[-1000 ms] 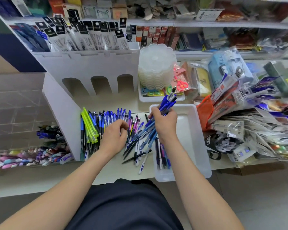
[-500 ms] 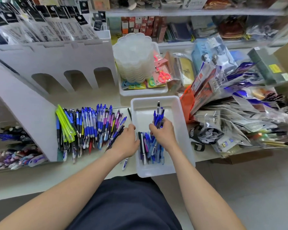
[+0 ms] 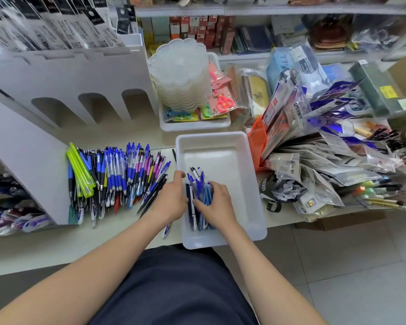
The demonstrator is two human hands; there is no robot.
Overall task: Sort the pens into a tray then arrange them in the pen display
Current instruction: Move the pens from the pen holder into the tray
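Note:
A white tray [image 3: 217, 153] sits at the counter's front edge and overhangs it slightly. In its near left part lies a bundle of blue pens [image 3: 201, 186]. My right hand [image 3: 217, 204] lies over the bundle with fingers curled around it. My left hand [image 3: 171, 200] reaches over the tray's left wall and presses the bundle from the other side, thumb raised. A big pile of mixed pens [image 3: 117, 175], blue, yellow-green, pink and black, lies on the counter to the left. The white cardboard pen display [image 3: 63, 73] stands behind the pile, its arched slots dark inside.
One loose pen [image 3: 166, 229] lies beside my left wrist. Behind the tray stands a stack of clear scalloped containers [image 3: 181, 73] in a second white tray [image 3: 195, 125]. A heap of bagged stationery [image 3: 314, 141] crowds the right. More pens [image 3: 12, 215] fill a bin at lower left.
My right hand carried a fistful of blue pens from above the pile down into the tray. My left hand left the pile and moved right to the tray. The camera shifted right.

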